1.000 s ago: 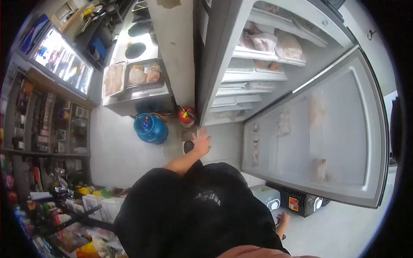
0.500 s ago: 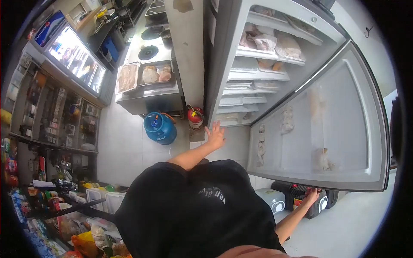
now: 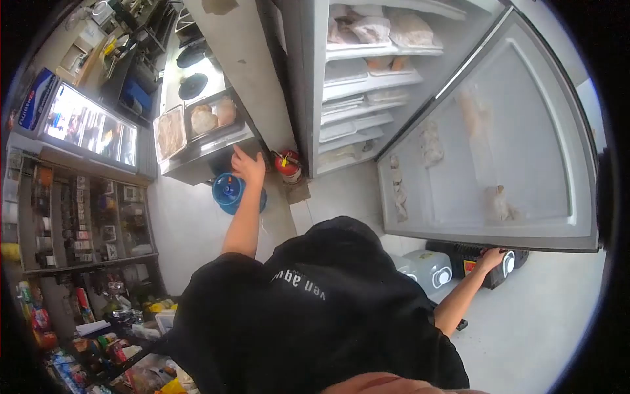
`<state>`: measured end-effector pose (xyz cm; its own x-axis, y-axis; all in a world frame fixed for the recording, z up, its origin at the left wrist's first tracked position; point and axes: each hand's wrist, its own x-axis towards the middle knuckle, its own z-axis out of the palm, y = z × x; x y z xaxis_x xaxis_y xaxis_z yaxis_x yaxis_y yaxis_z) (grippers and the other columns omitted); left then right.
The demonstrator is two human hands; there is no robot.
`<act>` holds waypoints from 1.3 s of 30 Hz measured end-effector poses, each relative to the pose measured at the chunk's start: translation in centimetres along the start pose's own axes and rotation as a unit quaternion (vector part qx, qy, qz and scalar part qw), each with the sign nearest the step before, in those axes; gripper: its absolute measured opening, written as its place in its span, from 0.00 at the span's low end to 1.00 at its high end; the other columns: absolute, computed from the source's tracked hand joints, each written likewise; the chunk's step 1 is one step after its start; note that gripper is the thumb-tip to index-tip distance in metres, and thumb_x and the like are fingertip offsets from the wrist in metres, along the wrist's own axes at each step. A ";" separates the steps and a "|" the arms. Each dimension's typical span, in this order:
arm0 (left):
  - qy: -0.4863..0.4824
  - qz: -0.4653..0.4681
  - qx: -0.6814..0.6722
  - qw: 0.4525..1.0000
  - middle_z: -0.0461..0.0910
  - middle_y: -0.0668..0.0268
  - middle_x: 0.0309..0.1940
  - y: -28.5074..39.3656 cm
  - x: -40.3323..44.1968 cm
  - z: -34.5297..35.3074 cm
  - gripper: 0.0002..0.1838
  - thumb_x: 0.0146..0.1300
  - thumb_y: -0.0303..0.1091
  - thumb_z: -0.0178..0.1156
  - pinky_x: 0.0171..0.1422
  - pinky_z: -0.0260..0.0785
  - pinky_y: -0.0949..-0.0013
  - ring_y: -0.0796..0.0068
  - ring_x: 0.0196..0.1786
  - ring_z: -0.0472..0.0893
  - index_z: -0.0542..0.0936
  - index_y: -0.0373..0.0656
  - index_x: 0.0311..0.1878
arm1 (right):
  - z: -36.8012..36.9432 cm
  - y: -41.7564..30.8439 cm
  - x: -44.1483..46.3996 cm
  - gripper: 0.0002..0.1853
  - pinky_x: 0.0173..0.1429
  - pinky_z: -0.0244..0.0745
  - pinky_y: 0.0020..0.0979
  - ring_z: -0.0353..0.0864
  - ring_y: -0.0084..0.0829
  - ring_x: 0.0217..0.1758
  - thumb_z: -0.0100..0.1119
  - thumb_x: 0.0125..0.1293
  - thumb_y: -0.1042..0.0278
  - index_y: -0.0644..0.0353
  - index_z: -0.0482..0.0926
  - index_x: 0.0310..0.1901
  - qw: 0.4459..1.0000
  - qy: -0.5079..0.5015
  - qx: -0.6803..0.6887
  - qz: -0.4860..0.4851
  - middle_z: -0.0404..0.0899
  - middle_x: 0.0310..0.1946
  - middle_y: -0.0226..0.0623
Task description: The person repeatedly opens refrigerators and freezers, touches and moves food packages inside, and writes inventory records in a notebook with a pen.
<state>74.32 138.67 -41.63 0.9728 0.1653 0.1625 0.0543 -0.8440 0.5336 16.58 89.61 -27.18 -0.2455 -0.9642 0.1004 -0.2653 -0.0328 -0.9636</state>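
Observation:
My left hand (image 3: 248, 164) is open, its fingers spread, and appears over the front of a steel counter (image 3: 197, 165) and a blue gas cylinder (image 3: 230, 192). On that counter sit a light tray (image 3: 157, 139) of pale meat-like food and a metal tray holding wrapped, rounded lumps (image 3: 204, 119). At the right, my right hand (image 3: 489, 259) has its fingers curled at the near edge of the open freezer door (image 3: 538, 171); part of its grip is hidden. Wrapped food packs (image 3: 371, 29) fill the upper shelf of the upright freezer (image 3: 420, 79).
A red fire extinguisher (image 3: 287, 165) stands by the wall column. Grey and black jugs (image 3: 430, 270) are on the floor below the door. To the left are a lit display fridge (image 3: 92, 125), shelves of small goods (image 3: 82, 217) and packed groceries (image 3: 98, 348).
My left hand has swung leftward from beside the freezer toward the counter and trays. The view has turned, and my right hand stays at the freezer door's edge.

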 end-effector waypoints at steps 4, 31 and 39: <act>-0.036 -0.063 0.020 0.997 0.61 0.49 0.66 0.9 0.2 0.4 0.56 0.53 0.48 0.71 0.69 0.47 0.24 0.47 0.72 0.57 0.47 0.43 0.78 | 0.4 0.8 0.7 0.20 0.19 0.66 0.32 0.73 0.29 0.21 0.49 0.73 0.56 0.68 0.75 0.50 0.996 0.062 -0.036 0.053 0.79 0.29 0.42; -0.391 0.558 -0.027 0.731 0.79 0.51 0.45 27.4 -17.6 1.7 0.56 0.57 0.39 0.70 0.53 0.73 0.58 0.59 0.45 0.80 0.42 0.41 0.79 | 4.5 2.3 -7.4 0.21 0.59 0.72 0.39 0.81 0.47 0.52 0.56 0.69 0.55 0.61 0.77 0.56 0.951 0.269 -0.037 -0.145 0.79 0.52 0.51; -0.189 0.568 -0.118 0.792 0.81 0.53 0.46 32.0 -7.4 8.7 0.27 0.55 0.42 0.68 0.57 0.70 0.54 0.50 0.51 0.77 0.80 0.37 0.56 | 4.7 3.9 -7.0 0.23 0.61 0.70 0.42 0.77 0.47 0.56 0.51 0.72 0.56 0.69 0.74 0.57 0.925 0.303 -0.136 -0.186 0.76 0.53 0.54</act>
<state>70.80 106.01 -32.97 0.3636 -0.8354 0.4122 -0.9050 -0.2119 0.3688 21.62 94.97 -32.79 -0.5458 -0.5723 0.6120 -0.6408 -0.1855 -0.7449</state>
